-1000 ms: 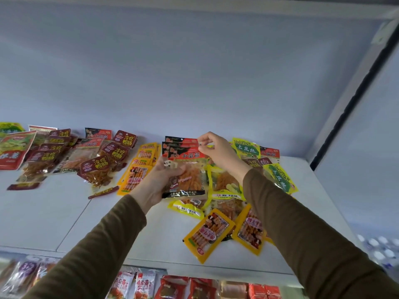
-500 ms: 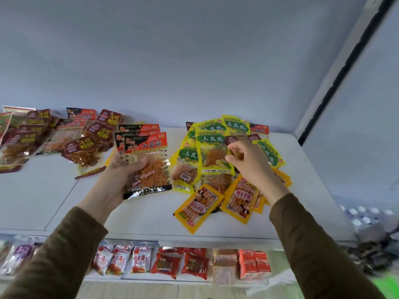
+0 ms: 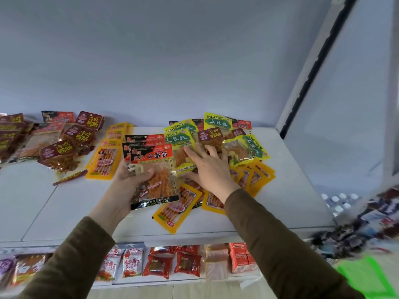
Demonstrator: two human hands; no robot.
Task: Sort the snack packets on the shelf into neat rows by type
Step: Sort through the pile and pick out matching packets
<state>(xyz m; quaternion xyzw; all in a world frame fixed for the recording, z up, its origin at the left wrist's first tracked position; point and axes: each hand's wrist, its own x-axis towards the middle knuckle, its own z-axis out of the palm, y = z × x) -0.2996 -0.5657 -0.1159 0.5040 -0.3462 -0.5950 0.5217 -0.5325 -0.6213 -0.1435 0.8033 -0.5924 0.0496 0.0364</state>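
In the head view, the white shelf (image 3: pixel 64 212) carries snack packets that are only partly sorted. The left hand (image 3: pixel 127 182) is closed around a small stack of red-topped packets (image 3: pixel 154 169), thumb across the clear front and fingers hidden behind, lifted a little above the board near the middle. The right hand (image 3: pixel 212 169) lies palm-down with its fingers spread flat on a mixed heap just to the right, where green-and-yellow packets (image 3: pixel 177 140) overlap dark red packets (image 3: pixel 210 134) and sit on top of yellow skewer packets (image 3: pixel 172 212); it pins the heap and pinches nothing that I can see. At far left another group of dark red packets (image 3: pixel 57 151) looks loosely gathered, and a short column of yellow packets (image 3: pixel 105 160) lies between it and the held stack. Below, a lower shelf (image 3: pixel 172 264) shows stocked goods. The risk, as I judge it, lies in the heap under the right palm: the slick packets overlap in several layers, so dragging one out could carry its neighbours along. One yellow skewer packet sits close to the near edge and a sideways sweep might push it off. The fanned stack in the left hand could also slip apart if the thumb eases.
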